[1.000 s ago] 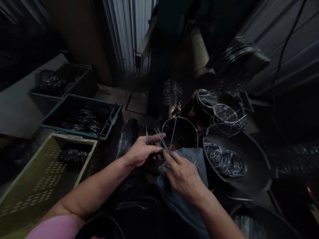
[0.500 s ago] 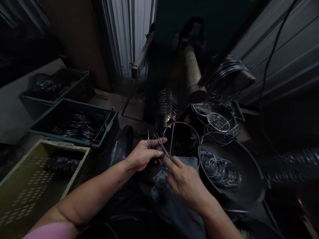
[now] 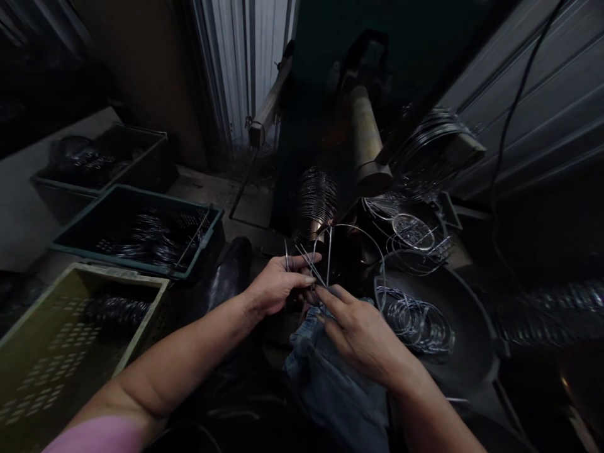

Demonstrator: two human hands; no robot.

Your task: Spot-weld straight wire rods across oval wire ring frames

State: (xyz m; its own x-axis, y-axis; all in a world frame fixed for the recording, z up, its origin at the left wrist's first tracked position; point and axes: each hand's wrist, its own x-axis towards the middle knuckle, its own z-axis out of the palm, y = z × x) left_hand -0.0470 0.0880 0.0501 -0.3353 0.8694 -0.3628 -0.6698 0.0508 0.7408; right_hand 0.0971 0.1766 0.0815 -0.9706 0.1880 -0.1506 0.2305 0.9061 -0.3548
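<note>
My left hand [image 3: 279,283] is closed, thumb against fingers, on thin metal wires [image 3: 309,259] whose straight ends stick up past the thumb. A small bent wire loop [image 3: 286,253] stands at its knuckles. My right hand [image 3: 350,319] meets it at the fingertips, pinching the lower part of the same wires. A large wire ring [image 3: 372,236] with a straight piece rises from between the hands toward the machine's front; where it is held is hidden by the fingers. Below my right hand lies a blue cloth [image 3: 325,371].
A machine's thick cylinder [image 3: 368,138] and a wire-wound spindle [image 3: 318,195] are ahead. At right stands a dark round basin [image 3: 476,340] with wire rings [image 3: 419,322]. At left are a yellow crate [image 3: 141,321], a green crate [image 3: 70,246] and a grey crate [image 3: 56,189], all holding metal pieces.
Both hands have shifted slightly up and to the right, carrying the wires and the large ring with them. My right fingertips have come nearer my left thumb.
</note>
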